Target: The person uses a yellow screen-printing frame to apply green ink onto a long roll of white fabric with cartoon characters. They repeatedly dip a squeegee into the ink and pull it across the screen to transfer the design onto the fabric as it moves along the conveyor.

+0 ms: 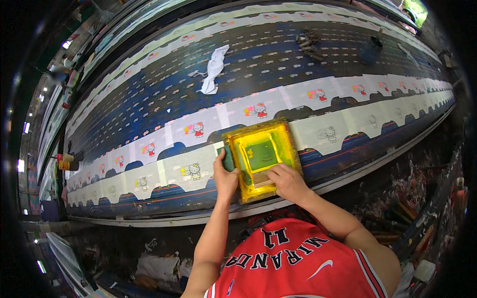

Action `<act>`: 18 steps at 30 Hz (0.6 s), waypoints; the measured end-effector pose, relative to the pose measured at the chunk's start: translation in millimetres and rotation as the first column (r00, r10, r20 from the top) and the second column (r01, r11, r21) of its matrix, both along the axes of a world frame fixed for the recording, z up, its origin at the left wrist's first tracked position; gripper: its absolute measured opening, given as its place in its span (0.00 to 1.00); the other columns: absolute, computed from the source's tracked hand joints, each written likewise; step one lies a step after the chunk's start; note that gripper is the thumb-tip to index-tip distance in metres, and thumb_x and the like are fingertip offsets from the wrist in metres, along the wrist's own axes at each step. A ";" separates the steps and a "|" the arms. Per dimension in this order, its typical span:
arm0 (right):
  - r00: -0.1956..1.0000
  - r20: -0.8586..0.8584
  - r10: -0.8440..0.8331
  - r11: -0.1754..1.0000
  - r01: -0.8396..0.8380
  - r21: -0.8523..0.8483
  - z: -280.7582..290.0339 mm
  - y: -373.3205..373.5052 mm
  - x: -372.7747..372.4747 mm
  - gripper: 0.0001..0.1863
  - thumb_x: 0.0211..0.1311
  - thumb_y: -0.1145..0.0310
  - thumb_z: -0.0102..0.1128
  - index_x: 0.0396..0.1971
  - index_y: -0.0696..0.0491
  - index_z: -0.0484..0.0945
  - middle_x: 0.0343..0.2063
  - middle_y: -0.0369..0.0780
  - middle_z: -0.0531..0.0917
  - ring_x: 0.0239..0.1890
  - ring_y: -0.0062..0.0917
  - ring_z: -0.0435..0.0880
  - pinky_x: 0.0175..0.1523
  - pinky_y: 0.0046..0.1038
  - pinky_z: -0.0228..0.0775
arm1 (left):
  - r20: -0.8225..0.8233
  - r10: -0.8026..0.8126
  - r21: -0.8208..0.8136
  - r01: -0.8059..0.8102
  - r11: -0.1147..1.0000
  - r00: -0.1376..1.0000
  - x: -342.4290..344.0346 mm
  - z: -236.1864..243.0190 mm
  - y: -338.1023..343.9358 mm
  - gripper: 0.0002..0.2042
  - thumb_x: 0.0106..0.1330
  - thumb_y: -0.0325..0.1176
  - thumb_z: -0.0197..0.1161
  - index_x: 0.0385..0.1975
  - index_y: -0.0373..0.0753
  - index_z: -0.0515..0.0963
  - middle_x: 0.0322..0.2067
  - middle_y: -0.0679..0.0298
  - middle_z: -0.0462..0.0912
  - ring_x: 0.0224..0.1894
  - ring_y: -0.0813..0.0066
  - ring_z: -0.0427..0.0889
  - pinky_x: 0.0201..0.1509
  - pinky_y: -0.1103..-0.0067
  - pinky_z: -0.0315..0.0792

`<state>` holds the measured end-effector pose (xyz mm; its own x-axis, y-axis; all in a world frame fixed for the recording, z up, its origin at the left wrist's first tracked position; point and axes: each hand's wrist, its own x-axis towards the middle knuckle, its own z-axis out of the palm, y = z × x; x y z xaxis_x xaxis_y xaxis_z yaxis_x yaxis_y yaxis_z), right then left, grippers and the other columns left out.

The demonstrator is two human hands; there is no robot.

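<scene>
A square screen-printing frame (296, 158), coated in bright yellow ink with a green mesh window, lies tilted across the near row of pale fabric pieces (169, 171). My left hand (226, 178) is closed at its left side, around a dark green piece (228, 159) along the edge. Inside the frame, near its lower side, my right hand (289, 183) grips a light brown squeegee (262, 177). Left of the frame, the near fabric carries a cat-figure print (191, 171) in yellow and dark outline. Whatever fabric lies beneath the frame is hidden.
Behind the near row runs a fabric row (288, 103) with red and yellow cat prints. On the long dark table (164, 94) lie a crumpled white cloth (214, 69) and a dark clump (309, 44). A dark pot (370, 50) stands far right. Cluttered scraps (397, 198) lie below the table's edge.
</scene>
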<state>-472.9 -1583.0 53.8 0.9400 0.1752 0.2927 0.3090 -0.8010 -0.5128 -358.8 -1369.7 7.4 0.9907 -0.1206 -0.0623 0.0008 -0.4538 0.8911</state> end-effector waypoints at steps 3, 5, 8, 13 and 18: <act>0.999 -0.007 0.042 0.999 -0.042 0.008 4.5 -17.8 3.9 0.10 0.52 0.78 0.62 0.37 0.56 0.80 0.40 0.43 0.81 0.47 0.40 0.81 0.54 0.38 0.78 | -0.011 0.029 -0.085 -0.029 0.996 1.000 -7.0 6.7 -10.0 0.39 0.53 0.16 0.67 0.71 0.33 0.67 0.66 0.50 0.72 0.70 0.55 0.72 0.75 0.69 0.64; 0.999 0.018 0.043 0.999 -0.043 0.006 12.5 -42.9 -0.2 0.11 0.52 0.77 0.62 0.38 0.56 0.80 0.40 0.43 0.81 0.47 0.40 0.81 0.54 0.38 0.78 | -0.023 0.031 -0.172 -0.034 0.985 0.999 -10.6 9.6 -32.9 0.39 0.53 0.15 0.66 0.71 0.32 0.67 0.66 0.51 0.72 0.70 0.56 0.72 0.75 0.70 0.64; 0.999 0.041 0.014 1.000 -0.014 -0.007 31.7 -92.4 -14.3 0.15 0.50 0.80 0.62 0.41 0.58 0.81 0.40 0.43 0.82 0.47 0.41 0.82 0.55 0.38 0.78 | -0.048 0.034 -0.245 -0.045 0.969 0.998 -22.8 18.8 -86.1 0.40 0.53 0.15 0.66 0.72 0.32 0.66 0.66 0.51 0.72 0.69 0.58 0.72 0.75 0.71 0.63; 0.999 0.019 -0.026 0.999 0.026 -0.037 31.6 -180.2 -35.3 0.16 0.49 0.81 0.62 0.42 0.58 0.82 0.39 0.44 0.82 0.46 0.41 0.82 0.54 0.39 0.78 | 0.021 0.029 -0.215 -0.023 0.976 0.999 -46.5 7.8 -179.7 0.39 0.54 0.15 0.65 0.72 0.34 0.67 0.63 0.52 0.74 0.64 0.61 0.76 0.69 0.73 0.69; 0.999 -0.025 -0.034 0.999 0.033 -0.027 17.7 -237.7 -55.2 0.16 0.49 0.82 0.61 0.42 0.58 0.82 0.39 0.44 0.82 0.46 0.41 0.82 0.53 0.39 0.78 | -0.050 0.027 -0.206 -0.037 0.978 0.998 -68.1 2.8 -240.0 0.37 0.54 0.17 0.67 0.70 0.34 0.69 0.63 0.49 0.75 0.67 0.56 0.75 0.72 0.69 0.67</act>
